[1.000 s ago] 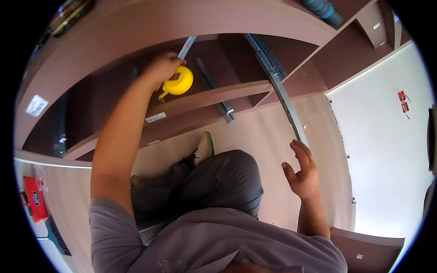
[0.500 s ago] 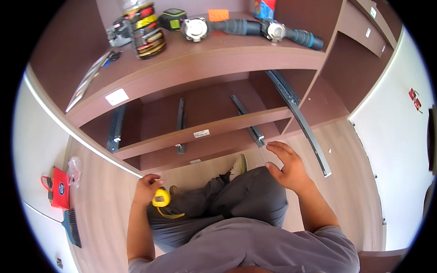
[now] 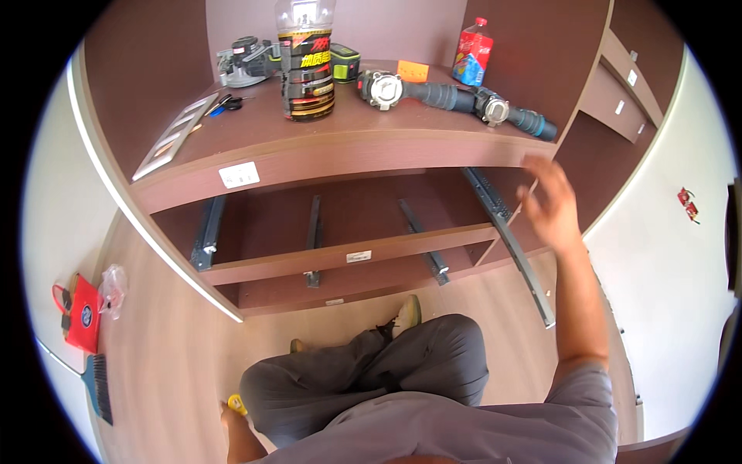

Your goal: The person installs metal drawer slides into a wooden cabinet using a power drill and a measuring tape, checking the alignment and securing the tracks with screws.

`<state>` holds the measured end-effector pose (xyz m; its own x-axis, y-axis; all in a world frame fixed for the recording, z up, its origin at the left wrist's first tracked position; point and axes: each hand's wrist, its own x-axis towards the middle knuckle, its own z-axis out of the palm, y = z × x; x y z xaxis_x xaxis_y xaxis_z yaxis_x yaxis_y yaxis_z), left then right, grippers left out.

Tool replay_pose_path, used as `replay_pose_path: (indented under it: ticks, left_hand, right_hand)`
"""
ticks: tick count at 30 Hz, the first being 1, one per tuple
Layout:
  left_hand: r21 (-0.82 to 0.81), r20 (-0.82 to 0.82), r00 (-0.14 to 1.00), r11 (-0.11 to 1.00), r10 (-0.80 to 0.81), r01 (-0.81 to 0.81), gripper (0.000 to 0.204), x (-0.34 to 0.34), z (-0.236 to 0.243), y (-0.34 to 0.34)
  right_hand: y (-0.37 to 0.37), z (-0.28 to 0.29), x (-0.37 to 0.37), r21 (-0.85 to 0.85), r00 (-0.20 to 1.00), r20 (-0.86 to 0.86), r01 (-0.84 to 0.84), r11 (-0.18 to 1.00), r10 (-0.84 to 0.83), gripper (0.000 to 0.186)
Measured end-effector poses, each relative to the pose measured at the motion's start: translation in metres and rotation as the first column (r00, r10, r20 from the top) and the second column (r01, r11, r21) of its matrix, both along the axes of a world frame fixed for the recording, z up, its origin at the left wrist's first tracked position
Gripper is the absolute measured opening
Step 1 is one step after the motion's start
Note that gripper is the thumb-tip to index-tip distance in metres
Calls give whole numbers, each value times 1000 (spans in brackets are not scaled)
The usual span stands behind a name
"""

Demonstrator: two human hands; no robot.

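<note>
My left hand (image 3: 226,414) is low beside my left knee, gripping a yellow tape measure (image 3: 236,404) close to the floor; part of the hand is hard to make out. Raised to the right is my right hand (image 3: 553,207), empty, with its fingers apart. It reaches towards the right end of the brown cabinet shelf (image 3: 371,145). On that shelf lie two power tools with dark grips, a left one (image 3: 421,93) and a right one (image 3: 510,116). Below my right hand a metal drawer slide (image 3: 524,271) sticks out of the cabinet.
A large bottle with a black label (image 3: 307,77), a red bottle (image 3: 473,52), an orange block (image 3: 413,71) and a grey power tool (image 3: 246,63) stand on the shelf. More slides (image 3: 207,232) sit in the lower compartments. A red box (image 3: 81,313) and brush (image 3: 98,387) are at left.
My left hand has gone down and back to the floor beside my knee with the tape measure. My right hand has lifted forward and right, towards the shelf. The view has tilted up.
</note>
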<state>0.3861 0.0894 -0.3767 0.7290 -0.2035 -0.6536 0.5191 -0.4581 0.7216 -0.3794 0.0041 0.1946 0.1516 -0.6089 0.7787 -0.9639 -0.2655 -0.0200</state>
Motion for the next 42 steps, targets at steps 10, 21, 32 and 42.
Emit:
replay_pose_path:
  ticks: [10,21,32,42]
  left_hand:
    - [453,414,738,823,-534,342,50,14,26,23]
    - [439,568,643,850,-514,292,37,10,59,23]
    - [-139,923,240,319,-301,937,12,-164,280,-92]
    - [-611,669,74,-491,-740,621,62,-458,337,-116]
  right_hand:
    - [-140,107,-67,528,949,-207,311,790,-235,63]
    - [-136,77,-67,184,922,-164,378,907,-351,70]
    - [-8,-23,22,-141,961,264,120,983,-79,72]
    - [21,-221,150,321,669,743,-389,864,26,89]
